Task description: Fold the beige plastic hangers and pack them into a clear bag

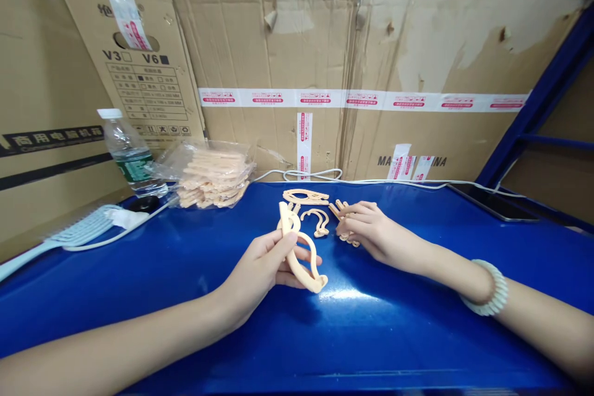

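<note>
My left hand (273, 260) is closed around a peach-coloured plastic folding hanger (301, 269), held above the table with its curved arm and loop tilted down to the right. On the right, my right hand (366, 229) bends its fingers down onto a small bunch of hanger pieces (349, 239); my thumb is mostly hidden. Between the hands, loose hanger hooks (320, 223) lie on the blue table (371, 334). Just behind them rests a flat, longer hanger piece (306, 197).
A clear plastic bag (213, 176) of similar peach pieces lies at the back left, beside a water bottle (132, 158). A light blue hairbrush (69, 235) is at the far left. A dark tablet (492, 201) and white cable (399, 182) lie along the back. Cardboard (278, 136) walls the rear.
</note>
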The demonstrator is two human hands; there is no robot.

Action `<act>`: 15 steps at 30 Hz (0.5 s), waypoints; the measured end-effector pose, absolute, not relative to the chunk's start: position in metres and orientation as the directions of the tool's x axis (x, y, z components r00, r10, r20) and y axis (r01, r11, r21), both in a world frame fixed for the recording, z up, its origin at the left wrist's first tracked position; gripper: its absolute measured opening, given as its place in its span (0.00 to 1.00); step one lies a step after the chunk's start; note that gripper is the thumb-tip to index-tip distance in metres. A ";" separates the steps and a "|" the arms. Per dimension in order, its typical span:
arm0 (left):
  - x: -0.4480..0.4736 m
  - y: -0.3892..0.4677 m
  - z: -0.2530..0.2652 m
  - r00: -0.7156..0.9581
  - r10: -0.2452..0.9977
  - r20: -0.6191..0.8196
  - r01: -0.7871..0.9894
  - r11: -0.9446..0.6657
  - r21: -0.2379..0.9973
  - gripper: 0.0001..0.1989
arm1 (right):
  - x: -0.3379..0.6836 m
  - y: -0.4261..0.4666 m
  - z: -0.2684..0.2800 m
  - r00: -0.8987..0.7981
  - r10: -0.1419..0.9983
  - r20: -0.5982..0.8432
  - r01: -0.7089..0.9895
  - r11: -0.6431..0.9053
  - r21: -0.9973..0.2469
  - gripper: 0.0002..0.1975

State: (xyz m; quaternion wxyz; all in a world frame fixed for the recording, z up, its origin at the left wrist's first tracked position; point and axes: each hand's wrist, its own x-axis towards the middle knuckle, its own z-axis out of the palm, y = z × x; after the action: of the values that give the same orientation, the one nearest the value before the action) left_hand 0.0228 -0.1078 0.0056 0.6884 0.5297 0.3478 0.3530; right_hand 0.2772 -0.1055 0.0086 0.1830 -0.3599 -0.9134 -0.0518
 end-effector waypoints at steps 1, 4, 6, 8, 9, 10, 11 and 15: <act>0.023 -0.108 0.006 0.516 0.850 -0.104 -0.114 0.188 0.975 0.18 | 0.276 -0.106 0.009 -0.672 0.648 0.358 0.676 0.734 -0.060 0.13; 0.023 -0.110 0.006 0.523 0.846 -0.107 -0.097 0.184 0.978 0.18 | 0.275 -0.106 0.011 -0.675 0.659 0.334 0.674 0.734 -0.086 0.12; 0.023 -0.110 0.005 0.520 0.848 -0.101 -0.086 0.170 0.982 0.18 | 0.277 -0.104 0.010 -0.672 0.659 0.337 0.676 0.732 -0.083 0.12; 0.022 -0.109 0.004 0.516 0.853 -0.078 -0.079 0.138 0.987 0.19 | 0.280 -0.102 0.009 -0.666 0.661 0.345 0.682 0.727 -0.077 0.13; 0.022 -0.108 0.004 0.518 0.853 -0.065 -0.076 0.121 0.990 0.19 | 0.281 -0.102 0.008 -0.663 0.661 0.351 0.684 0.726 -0.074 0.14; 0.022 -0.107 0.003 0.522 0.851 -0.052 -0.074 0.106 0.992 0.19 | 0.281 -0.102 0.007 -0.662 0.660 0.357 0.685 0.725 -0.070 0.15; 0.022 -0.107 0.003 0.524 0.851 -0.043 -0.074 0.096 0.993 0.19 | 0.281 -0.102 0.006 -0.659 0.659 0.363 0.686 0.724 -0.068 0.15; 0.022 -0.106 0.002 0.520 0.853 -0.049 -0.071 0.101 0.992 0.19 | 0.275 -0.107 0.004 -0.636 0.675 0.373 0.709 0.702 -0.062 0.13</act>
State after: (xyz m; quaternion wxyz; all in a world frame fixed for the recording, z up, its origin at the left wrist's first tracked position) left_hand 0.0221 -0.1056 0.0021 0.6586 0.5713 0.3418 0.3507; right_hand 0.2748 -0.1067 0.0044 0.1871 -0.3833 -0.9033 -0.0453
